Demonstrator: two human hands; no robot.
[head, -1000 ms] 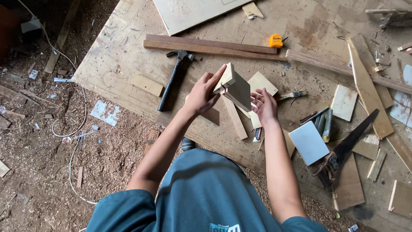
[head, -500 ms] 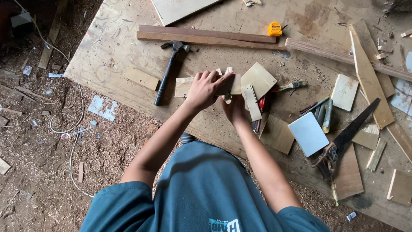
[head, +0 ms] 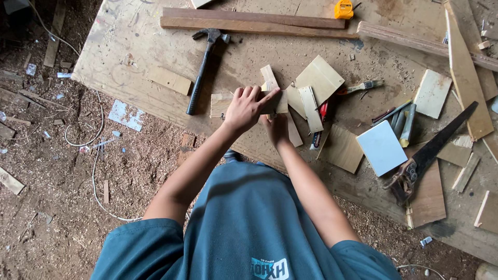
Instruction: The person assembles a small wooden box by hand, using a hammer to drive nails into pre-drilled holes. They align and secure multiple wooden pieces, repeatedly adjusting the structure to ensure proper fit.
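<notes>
Both hands clamped on a small wood block (head: 275,101) at desk (head: 135,41) near edge: right hand (head: 276,128) under, left hand (head: 248,108) on top. Black hammer (head: 203,67) just left; yellow tape measure (head: 343,9) at far edge

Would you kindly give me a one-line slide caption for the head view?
Both hands, left hand and right hand, press a small wood piece on a cluttered workbench beside a hammer.
</notes>
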